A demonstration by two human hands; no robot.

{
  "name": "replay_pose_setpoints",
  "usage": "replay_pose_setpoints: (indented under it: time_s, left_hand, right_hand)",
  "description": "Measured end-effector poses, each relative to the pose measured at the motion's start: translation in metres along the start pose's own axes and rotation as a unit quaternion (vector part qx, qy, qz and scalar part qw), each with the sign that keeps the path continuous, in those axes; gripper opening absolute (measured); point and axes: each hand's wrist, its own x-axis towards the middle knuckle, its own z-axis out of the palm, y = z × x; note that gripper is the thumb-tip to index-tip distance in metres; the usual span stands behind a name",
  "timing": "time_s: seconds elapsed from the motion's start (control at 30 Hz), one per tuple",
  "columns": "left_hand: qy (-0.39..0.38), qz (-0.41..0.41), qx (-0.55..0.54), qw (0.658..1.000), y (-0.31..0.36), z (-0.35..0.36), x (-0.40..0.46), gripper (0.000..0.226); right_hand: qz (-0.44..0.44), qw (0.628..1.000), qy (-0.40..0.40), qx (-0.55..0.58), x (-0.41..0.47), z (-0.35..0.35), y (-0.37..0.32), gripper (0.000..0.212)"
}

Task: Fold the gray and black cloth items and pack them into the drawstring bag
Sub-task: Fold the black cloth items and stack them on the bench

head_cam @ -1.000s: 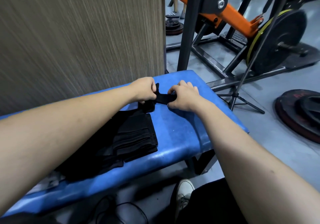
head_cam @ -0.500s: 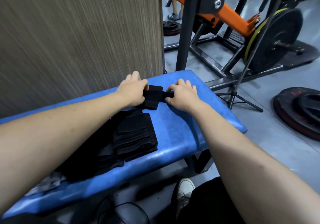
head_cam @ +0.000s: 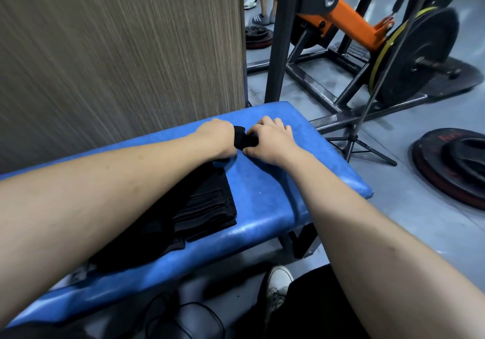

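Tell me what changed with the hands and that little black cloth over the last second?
The left hand, lying flat on the small black cloth half a second ago, has curled round its end; the right hand keeps pinching the other end, and the visible piece is shorter. The folded black stack on the blue bench stayed put.

Both hands meet near the far end of the bench [head_cam: 273, 207], the left hand [head_cam: 216, 139] and the right hand [head_cam: 270, 141] either side of a small cloth piece [head_cam: 242, 140] held between them. Nearer, under the left forearm, a stack of folded cloths [head_cam: 207, 212] lies on the bench. A wall panel [head_cam: 118, 55] stands behind it; a weight machine [head_cam: 367, 44] stands beyond, weight plates [head_cam: 451, 162] on the floor to the right.
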Motion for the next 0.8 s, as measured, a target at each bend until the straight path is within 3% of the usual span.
replay_pose_setpoints:
  time_s: [0.13,0.27,0.43,0.53,0.67,0.8]
  left_hand:
    - [0.021,-0.017,-0.075,0.997,-0.015,-0.003,0.0,0.023]
    - [0.015,-0.021,-0.142,0.989,-0.025,-0.009,-0.002,0.02]
    - [0.015,-0.012,-0.274,0.962,-0.03,-0.012,-0.009,0.038]
    - [0.022,-0.031,-0.361,0.932,-0.033,-0.016,-0.009,0.052]
    - [0.097,-0.039,-0.36,0.927,-0.037,-0.021,-0.005,0.025]
    - [0.079,-0.034,-0.437,0.895,-0.034,-0.021,-0.008,0.012]
  right_hand:
    - [0.003,1.0,0.03,0.002,-0.001,0.003,-0.003,0.05]
    - [-0.01,0.998,0.065,-0.002,-0.001,0.013,-0.016,0.04]
    - [-0.027,0.995,0.081,0.053,0.003,0.017,-0.029,0.034]
    - [-0.053,0.984,0.083,0.151,0.006,0.017,-0.032,0.035]
    - [-0.034,0.94,0.066,0.334,0.0,0.007,-0.036,0.03]
    - [0.074,0.88,0.033,0.469,-0.009,-0.005,-0.031,0.021]
